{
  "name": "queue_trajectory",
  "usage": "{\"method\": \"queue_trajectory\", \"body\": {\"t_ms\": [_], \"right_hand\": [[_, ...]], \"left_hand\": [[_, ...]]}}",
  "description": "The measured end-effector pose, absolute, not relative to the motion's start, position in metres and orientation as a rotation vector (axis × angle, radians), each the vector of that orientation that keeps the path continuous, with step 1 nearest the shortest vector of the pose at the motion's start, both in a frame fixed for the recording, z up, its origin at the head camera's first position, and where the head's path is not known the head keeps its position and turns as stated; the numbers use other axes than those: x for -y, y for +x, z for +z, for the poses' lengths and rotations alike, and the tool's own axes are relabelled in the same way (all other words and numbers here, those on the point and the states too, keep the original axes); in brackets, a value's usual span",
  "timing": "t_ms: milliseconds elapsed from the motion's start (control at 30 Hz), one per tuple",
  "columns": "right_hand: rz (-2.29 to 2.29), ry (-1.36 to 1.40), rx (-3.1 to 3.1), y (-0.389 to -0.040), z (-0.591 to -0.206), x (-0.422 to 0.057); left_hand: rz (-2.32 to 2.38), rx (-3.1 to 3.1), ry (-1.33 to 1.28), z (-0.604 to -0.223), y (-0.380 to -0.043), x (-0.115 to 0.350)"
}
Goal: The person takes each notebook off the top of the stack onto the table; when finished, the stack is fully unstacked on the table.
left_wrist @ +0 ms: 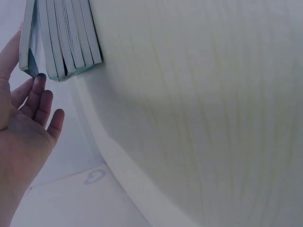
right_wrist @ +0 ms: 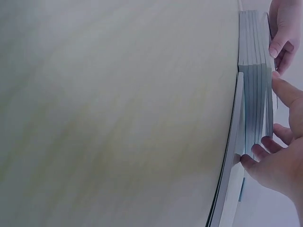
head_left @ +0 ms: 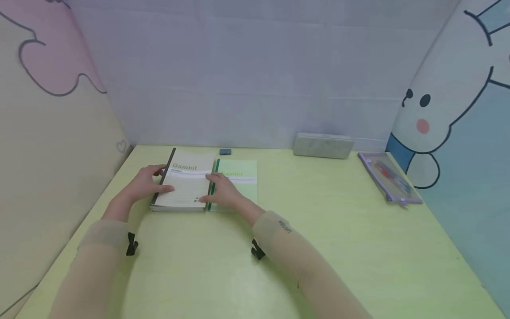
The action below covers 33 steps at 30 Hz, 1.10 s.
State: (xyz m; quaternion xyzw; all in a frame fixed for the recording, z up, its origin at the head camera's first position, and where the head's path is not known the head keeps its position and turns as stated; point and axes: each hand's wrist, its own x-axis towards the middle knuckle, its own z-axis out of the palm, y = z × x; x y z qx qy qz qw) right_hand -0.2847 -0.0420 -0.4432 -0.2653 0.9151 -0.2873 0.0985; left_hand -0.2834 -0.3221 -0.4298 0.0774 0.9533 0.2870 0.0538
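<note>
A white "Gambit" notebook [head_left: 187, 184] with a dark spine tops a stack of several notebooks [left_wrist: 68, 40] on the table's left side. My left hand [head_left: 145, 182] holds its spine side, thumb on the cover and fingers at the edge. In the left wrist view, a gap parts this top notebook from the pile there. My right hand [head_left: 224, 190] grips its opposite side, the thumb on the cover and other fingers curled down along the stack's edge. Close beside the stack, partly behind the right hand, lies a green-spined notebook [head_left: 245, 188].
A small blue block [head_left: 225, 152] lies behind the notebooks. At the back wall stands a grey pencil case [head_left: 322, 145]. A purple-edged clear pouch [head_left: 390, 178] with pens inside lies near the table's right edge. Walls border the table [head_left: 191, 266] at the back and sides.
</note>
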Motion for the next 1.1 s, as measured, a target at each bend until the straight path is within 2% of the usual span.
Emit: {"method": "queue_trajectory", "body": {"t_ms": [167, 567, 1100], "right_hand": [[-0.971, -0.766, -2.681, -0.287, -0.437, 0.035], [-1.058, -0.745, -2.757, -0.297, -0.410, 0.008], [-1.161, -0.729, -2.795, -0.306, -0.384, -0.066]], "left_hand": [[0.896, -2.919, 0.202, -0.421, -0.284, 0.317], [0.854, -2.926, 0.346, -0.393, -0.287, 0.292], [0.888, -2.892, 0.457, -0.361, -0.298, 0.222]]}}
